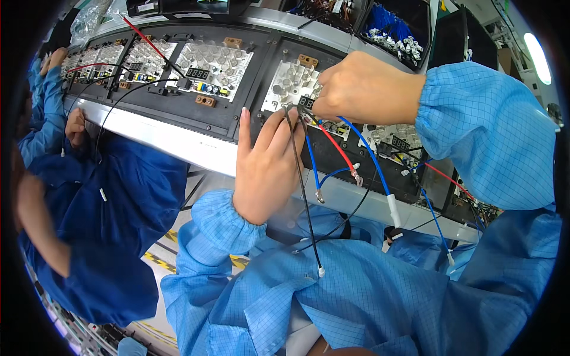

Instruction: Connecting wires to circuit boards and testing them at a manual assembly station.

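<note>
My right hand (362,89) is closed over the right side of a white circuit board (279,89) with clear round caps and a small black digit display (306,102). Whatever its fingertips grip is hidden. My left hand (270,154) reaches to the board's lower edge, three fingertips close together and the little finger apart. A black wire (303,196) runs between its fingers and hangs down over my lap. From under my hands come a red wire (337,144) with metal ends, a thin blue wire (312,157) and a thicker blue wire (371,155) with a white sleeve.
More boards sit in black trays (249,53) along the bench, with a pale metal front rail (160,133). Behind stand bins of blue wires (386,29) and dark wires (320,9). At the left sits a co-worker in dark blue (119,178). Another board (389,139) lies right.
</note>
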A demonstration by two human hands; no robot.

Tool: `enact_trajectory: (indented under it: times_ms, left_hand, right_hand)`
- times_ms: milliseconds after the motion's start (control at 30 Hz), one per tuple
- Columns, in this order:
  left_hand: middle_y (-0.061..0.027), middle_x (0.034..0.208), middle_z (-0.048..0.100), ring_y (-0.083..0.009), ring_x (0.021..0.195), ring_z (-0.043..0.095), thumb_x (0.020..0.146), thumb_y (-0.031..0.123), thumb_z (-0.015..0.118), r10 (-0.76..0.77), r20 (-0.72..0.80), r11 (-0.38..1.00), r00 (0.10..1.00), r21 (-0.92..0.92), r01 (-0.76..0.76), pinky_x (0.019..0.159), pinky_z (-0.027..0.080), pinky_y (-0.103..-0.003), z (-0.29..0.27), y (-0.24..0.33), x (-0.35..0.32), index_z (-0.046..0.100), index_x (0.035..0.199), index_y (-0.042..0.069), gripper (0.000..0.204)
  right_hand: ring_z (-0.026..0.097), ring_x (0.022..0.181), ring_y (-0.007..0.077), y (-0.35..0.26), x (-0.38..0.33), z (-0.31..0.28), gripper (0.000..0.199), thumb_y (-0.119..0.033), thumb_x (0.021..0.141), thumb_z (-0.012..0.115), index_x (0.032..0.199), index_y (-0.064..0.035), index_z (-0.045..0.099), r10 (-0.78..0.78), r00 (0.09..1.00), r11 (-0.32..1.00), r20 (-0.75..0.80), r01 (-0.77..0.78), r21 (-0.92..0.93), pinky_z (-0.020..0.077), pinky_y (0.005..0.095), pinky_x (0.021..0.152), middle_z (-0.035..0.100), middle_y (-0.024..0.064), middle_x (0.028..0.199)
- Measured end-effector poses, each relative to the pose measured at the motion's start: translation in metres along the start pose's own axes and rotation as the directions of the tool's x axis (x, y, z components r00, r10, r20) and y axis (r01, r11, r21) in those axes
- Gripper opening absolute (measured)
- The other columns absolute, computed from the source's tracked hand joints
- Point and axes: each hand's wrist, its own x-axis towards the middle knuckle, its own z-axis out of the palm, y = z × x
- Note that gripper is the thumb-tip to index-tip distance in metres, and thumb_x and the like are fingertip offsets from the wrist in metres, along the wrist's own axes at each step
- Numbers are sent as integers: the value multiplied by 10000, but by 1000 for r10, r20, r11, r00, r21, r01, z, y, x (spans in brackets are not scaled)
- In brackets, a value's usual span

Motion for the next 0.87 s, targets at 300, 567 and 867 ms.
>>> enact_trajectory:
  times_ms: [300, 567, 867]
  left_hand:
    - [-47, 1172, 578, -196, 1155, 522, 799, 128, 574, 15, 5, 1000, 1000, -6, -15, 1104, 249, -566, -2, -2, -1, 632, 1146, 26, 367]
    - [-42, 1154, 580, -190, 1148, 527, 784, 123, 579, 5, -3, 1000, 1000, -6, -5, 1108, 247, -557, -1, -2, -1, 632, 1149, 26, 381]
    - [-52, 1173, 573, -188, 1158, 522, 780, 121, 583, 21, 5, 1000, 1000, -24, -21, 1109, 243, -560, -2, -4, -1, 619, 1174, 22, 408]
  right_hand:
    - [635, 777, 192, -3, 1, -1, 76, -134, 691, 644, 717, -101, 581, -15, 1000, 997, 1, 15, -76, 535, 324, 585, 619, 14, 682]
    - [632, 763, 200, -1, 1, -3, 75, -153, 711, 638, 727, -108, 580, -3, 1000, 999, -3, 3, -43, 531, 338, 579, 617, 8, 684]
    - [634, 764, 179, 0, -1, -1, 72, -169, 718, 634, 731, -114, 589, 15, 1000, 1000, -7, -15, -11, 529, 321, 577, 625, -5, 676]
